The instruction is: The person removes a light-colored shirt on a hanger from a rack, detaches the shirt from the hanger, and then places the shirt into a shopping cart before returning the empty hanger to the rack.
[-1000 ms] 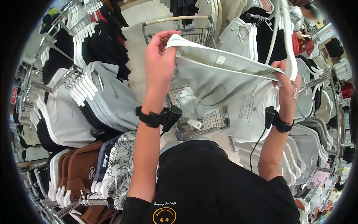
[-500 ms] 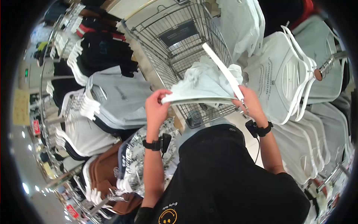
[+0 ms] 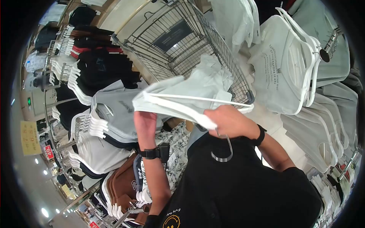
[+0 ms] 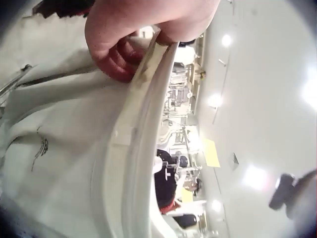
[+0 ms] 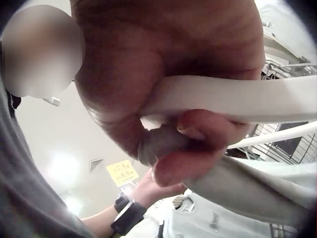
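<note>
A pale grey-green shirt (image 3: 201, 83) stretches between the two hands, its lower part hanging over the cart. The left hand (image 3: 145, 123) is under the garment's left end; in the left wrist view the left hand (image 4: 143, 34) pinches the neckline edge (image 4: 121, 148) between thumb and curled fingers. A white hanger (image 3: 182, 108) lies across the garment, its metal hook (image 3: 224, 154) pointing down toward the person's black top. The right hand (image 3: 232, 121) grips the hanger; in the right wrist view the right hand (image 5: 168, 99) curls round the hanger (image 5: 237, 96) and also pinches some cloth.
Below the hands stands a wire shopping cart (image 3: 173, 38). Racks of hanging shirts flank it: grey shirts (image 3: 121, 106) and black ones (image 3: 102, 70) at left, a printed pale shirt (image 3: 277, 68) on white hangers at right. A yellow sign (image 3: 30, 137) hangs at far left.
The held garment has dropped from its raised position and turned. The hanger has swung across it, hook now downward. The right hand has moved left and inward; the cart shows more fully.
</note>
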`<state>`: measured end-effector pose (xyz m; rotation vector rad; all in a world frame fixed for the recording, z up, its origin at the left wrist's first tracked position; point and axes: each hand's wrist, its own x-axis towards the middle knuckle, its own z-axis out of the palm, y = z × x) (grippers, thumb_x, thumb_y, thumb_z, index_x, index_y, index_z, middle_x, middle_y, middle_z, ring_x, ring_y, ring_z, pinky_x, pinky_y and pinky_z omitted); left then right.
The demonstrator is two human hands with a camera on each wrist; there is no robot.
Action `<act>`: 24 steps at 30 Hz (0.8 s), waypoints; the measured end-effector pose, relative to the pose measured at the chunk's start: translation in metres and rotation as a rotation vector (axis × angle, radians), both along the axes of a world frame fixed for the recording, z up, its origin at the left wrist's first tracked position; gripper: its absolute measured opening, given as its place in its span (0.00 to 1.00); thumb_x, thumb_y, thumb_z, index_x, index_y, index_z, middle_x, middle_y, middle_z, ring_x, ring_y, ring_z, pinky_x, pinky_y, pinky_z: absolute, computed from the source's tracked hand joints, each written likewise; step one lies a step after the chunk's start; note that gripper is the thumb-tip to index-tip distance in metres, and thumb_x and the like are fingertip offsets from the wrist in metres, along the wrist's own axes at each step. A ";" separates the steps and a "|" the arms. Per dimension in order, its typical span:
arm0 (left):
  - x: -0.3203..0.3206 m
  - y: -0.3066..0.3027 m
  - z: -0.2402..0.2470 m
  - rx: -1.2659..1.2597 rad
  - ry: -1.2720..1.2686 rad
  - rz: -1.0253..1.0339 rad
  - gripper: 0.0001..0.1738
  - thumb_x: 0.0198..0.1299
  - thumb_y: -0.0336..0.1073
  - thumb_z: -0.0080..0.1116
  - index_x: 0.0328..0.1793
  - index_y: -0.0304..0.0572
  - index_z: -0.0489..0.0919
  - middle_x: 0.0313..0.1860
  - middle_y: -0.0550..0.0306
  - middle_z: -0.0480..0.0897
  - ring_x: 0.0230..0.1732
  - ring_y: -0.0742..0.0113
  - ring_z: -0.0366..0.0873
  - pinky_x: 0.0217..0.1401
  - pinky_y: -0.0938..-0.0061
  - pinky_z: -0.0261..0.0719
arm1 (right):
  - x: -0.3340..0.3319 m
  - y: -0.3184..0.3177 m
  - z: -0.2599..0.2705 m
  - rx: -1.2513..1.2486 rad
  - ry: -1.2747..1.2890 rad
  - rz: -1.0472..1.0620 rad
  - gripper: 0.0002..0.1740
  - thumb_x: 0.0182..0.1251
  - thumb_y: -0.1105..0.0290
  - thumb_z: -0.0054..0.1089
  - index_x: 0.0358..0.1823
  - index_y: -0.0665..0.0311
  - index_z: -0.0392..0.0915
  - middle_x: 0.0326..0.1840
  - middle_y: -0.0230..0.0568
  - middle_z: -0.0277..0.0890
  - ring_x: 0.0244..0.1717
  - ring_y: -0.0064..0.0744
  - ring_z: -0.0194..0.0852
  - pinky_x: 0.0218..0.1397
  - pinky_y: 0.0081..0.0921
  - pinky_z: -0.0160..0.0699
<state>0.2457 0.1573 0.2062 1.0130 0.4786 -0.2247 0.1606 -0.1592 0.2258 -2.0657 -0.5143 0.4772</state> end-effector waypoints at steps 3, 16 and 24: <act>0.013 -0.009 0.040 0.087 -0.108 0.000 0.25 0.77 0.41 0.39 0.72 0.33 0.70 0.71 0.46 0.75 0.72 0.53 0.72 0.72 0.56 0.73 | -0.006 0.007 0.006 0.108 0.024 0.025 0.20 0.50 0.65 0.67 0.40 0.69 0.72 0.26 0.56 0.77 0.34 0.62 0.79 0.39 0.51 0.75; 0.002 -0.040 0.031 0.320 0.026 -0.001 0.23 0.72 0.31 0.50 0.73 0.41 0.71 0.64 0.52 0.79 0.62 0.62 0.79 0.64 0.64 0.79 | -0.020 -0.040 -0.067 0.306 0.210 -0.573 0.15 0.57 0.71 0.66 0.41 0.69 0.73 0.29 0.53 0.73 0.30 0.57 0.72 0.37 0.40 0.74; -0.001 -0.053 0.030 0.536 0.072 -0.447 0.16 0.65 0.27 0.56 0.58 0.41 0.83 0.49 0.61 0.84 0.40 0.81 0.78 0.35 0.85 0.72 | -0.011 -0.081 -0.062 0.466 0.166 -0.653 0.09 0.67 0.68 0.62 0.43 0.64 0.74 0.27 0.35 0.68 0.28 0.27 0.66 0.34 0.27 0.68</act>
